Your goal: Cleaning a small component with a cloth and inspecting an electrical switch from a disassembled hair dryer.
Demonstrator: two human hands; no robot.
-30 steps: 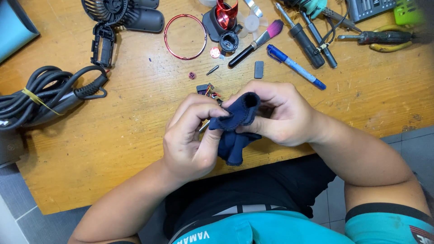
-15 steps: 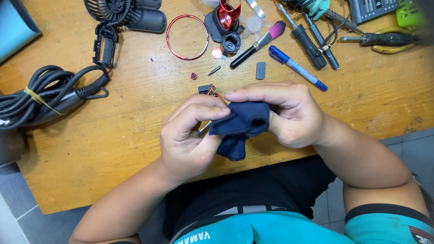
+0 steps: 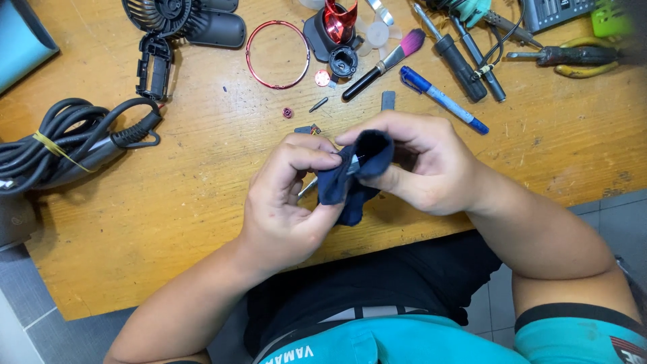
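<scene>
Head cam: left hand [image 3: 283, 202] & right hand [image 3: 418, 165] both pinched shut on dark blue cloth [image 3: 350, 178] w/ small metal part inside. Blue pen [image 3: 441, 99] lies just beyond on wooden table [image 3: 168, 222].

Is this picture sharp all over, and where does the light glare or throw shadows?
Head view: mostly sharp and evenly lit; the red shiny part at the top shows glare. Soft shadows lie under the left hand and right hand, which hold the dark blue cloth over the wooden table. The green thing in the far top corner looks blurred, and the table's edges bend slightly.
</scene>
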